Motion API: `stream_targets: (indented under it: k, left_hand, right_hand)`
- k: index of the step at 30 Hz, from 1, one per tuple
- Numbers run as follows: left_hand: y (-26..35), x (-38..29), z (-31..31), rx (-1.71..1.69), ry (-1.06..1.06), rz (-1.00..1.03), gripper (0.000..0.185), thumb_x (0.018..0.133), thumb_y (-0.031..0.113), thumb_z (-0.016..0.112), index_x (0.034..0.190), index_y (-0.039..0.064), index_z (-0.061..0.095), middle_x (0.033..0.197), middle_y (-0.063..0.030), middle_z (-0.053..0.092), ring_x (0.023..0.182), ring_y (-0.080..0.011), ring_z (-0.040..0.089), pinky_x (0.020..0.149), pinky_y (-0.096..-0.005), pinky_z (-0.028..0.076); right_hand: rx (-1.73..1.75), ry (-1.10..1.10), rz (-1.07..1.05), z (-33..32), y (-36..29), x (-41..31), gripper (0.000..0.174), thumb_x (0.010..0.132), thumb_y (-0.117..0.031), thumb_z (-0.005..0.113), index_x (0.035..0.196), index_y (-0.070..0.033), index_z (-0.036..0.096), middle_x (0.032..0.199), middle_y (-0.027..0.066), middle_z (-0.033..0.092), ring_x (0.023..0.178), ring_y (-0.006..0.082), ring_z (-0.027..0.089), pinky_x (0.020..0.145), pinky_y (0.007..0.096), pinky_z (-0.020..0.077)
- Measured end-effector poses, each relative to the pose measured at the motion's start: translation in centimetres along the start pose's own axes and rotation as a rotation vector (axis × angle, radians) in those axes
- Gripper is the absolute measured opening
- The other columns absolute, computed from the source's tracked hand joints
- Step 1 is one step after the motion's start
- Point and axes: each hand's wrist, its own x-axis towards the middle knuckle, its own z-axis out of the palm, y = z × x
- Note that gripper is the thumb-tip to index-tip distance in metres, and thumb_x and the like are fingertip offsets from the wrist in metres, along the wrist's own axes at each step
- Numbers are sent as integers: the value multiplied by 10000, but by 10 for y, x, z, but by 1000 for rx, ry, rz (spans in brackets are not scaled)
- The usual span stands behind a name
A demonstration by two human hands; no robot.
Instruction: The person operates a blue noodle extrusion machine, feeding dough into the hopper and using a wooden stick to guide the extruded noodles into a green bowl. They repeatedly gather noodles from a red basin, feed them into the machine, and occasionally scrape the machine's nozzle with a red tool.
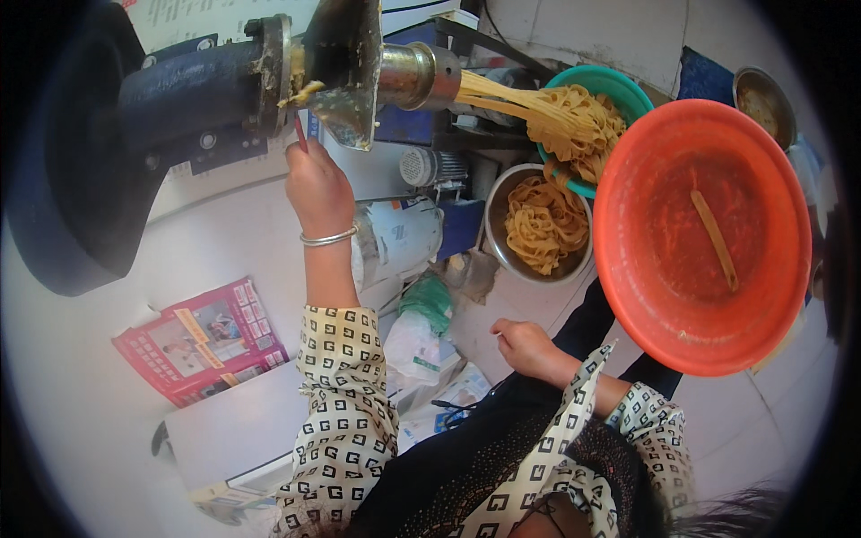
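My left hand (319, 178), with a silver bangle at its wrist, holds a thin red stick (300, 131). The stick's upper end is at the gap beside the bolted flange of a noodle extruder (202, 87), near yellow dough scraps (306, 93). Several flat yellow noodles (501, 94) stretch from the metal nozzle (417, 75) to a heap in a green basin (622, 84). My right hand (531, 348) hangs before my body with fingers curled, and nothing shows in it. Below the green basin, a steel bowl (494, 228) holds more noodles (545, 222).
A large red plastic basin (760, 329) stands at the right, one flat strip (714, 239) inside it. A white bucket (397, 235) and an electric motor (434, 167) are under the machine. Another metal bowl (763, 107) is at the far right. A printed poster (202, 343) is at the left.
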Motion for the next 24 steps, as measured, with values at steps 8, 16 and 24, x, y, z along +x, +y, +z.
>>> stream_targets:
  k: [8,16,24]
  left_hand:
    - [7,16,-1,-28,-42,30,242,966,154,477,849,-49,536,744,-289,612,707,-479,599,614,-512,471]
    - [26,40,-41,148,-400,-19,309,961,175,459,818,-71,581,793,-330,607,795,-494,598,689,-528,477]
    - [23,42,-71,169,-548,67,314,965,186,447,833,-68,574,772,-317,587,764,-496,578,684,-523,458]
  right_hand:
    - [-7,-33,-22,-7,-13,-5,207,819,-80,495,958,13,617,835,263,646,823,430,625,772,503,486]
    - [-7,-41,-10,-13,-16,-13,198,813,-80,499,934,13,626,836,256,648,823,430,626,766,503,485]
    - [-33,-48,-25,-31,-29,-24,193,825,-83,502,940,8,627,853,246,654,843,423,628,774,492,492]
